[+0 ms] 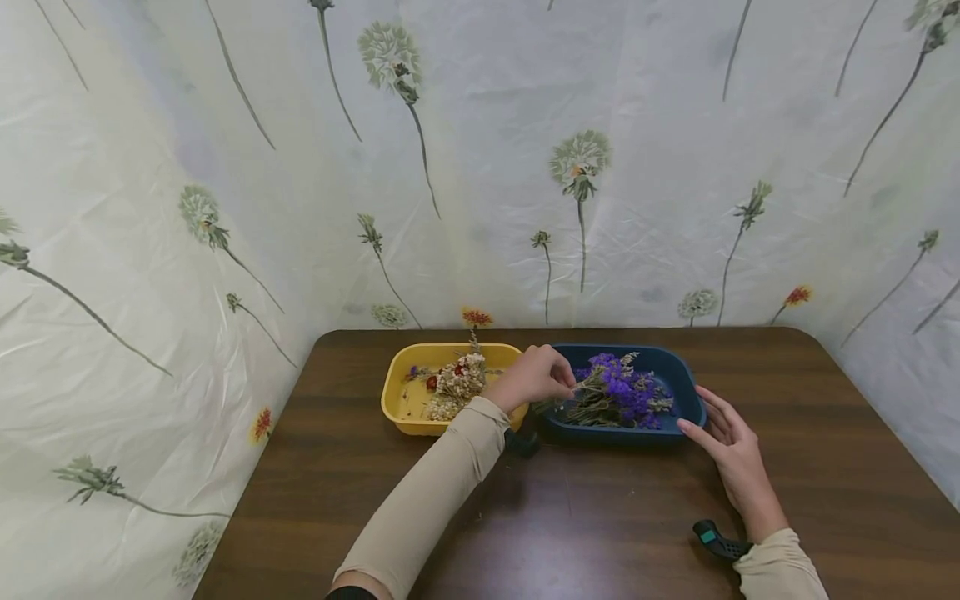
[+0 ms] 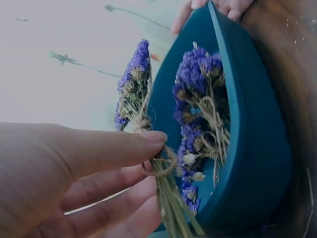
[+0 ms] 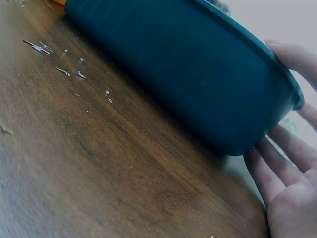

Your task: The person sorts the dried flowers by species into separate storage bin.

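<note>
My left hand point(image 1: 534, 379) pinches a small bunch of dried purple flowers point(image 2: 134, 82) between thumb and fingers, at its stems just below the twine tie. The hand is over the left end of a blue plastic tray point(image 1: 678, 377). Inside that tray lie more purple flower bunches point(image 1: 626, 392), one with a twine bow point(image 2: 212, 116) on its stems. My right hand point(image 1: 738, 458) grips the tray's right end, its thumb at the rim and its fingers against the outer wall. In the right wrist view the tray's outer side point(image 3: 183, 74) fills the upper middle.
A yellow tray point(image 1: 420, 428) stands left of the blue one, holding white and red dried flowers point(image 1: 459, 387). Bits of plant point(image 3: 37, 48) lie scattered on the brown wooden table point(image 1: 600, 517). Behind hangs a dandelion-print cloth point(image 1: 487, 167).
</note>
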### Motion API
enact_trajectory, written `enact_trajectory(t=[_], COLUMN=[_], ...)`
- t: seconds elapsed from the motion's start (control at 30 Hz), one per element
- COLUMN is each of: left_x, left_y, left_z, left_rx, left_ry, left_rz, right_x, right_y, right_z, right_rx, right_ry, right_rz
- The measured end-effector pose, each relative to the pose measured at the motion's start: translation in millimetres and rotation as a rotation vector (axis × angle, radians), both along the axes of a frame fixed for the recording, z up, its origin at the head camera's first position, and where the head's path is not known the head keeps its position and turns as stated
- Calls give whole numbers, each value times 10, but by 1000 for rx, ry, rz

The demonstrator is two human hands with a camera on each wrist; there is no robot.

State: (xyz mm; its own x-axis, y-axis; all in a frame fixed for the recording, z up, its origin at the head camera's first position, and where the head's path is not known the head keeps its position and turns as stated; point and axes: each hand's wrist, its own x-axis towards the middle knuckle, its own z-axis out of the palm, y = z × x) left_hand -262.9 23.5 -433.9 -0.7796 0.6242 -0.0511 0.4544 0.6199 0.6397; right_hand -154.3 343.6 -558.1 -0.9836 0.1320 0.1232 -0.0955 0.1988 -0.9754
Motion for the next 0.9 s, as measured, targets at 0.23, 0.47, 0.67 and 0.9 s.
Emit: enact_trajectory(t=[0.23, 0.47, 0.67, 0.9], left_x=[-92, -130, -155, -117], left_y=[106, 286, 388, 439], left_z=[8, -37, -223, -320], left_rx=[-23, -73, -151, -198], left_ry=[-12, 32, 54, 87], left_rz=[19, 34, 82, 71], right_x=[-5, -6, -7, -11], right_y=[10, 12, -1, 6], right_z=[-3, -21, -21, -9], right_rx=[-30, -30, -46, -14], right_ry=[24, 27, 31, 22], right_rz=[15, 4, 2, -9])
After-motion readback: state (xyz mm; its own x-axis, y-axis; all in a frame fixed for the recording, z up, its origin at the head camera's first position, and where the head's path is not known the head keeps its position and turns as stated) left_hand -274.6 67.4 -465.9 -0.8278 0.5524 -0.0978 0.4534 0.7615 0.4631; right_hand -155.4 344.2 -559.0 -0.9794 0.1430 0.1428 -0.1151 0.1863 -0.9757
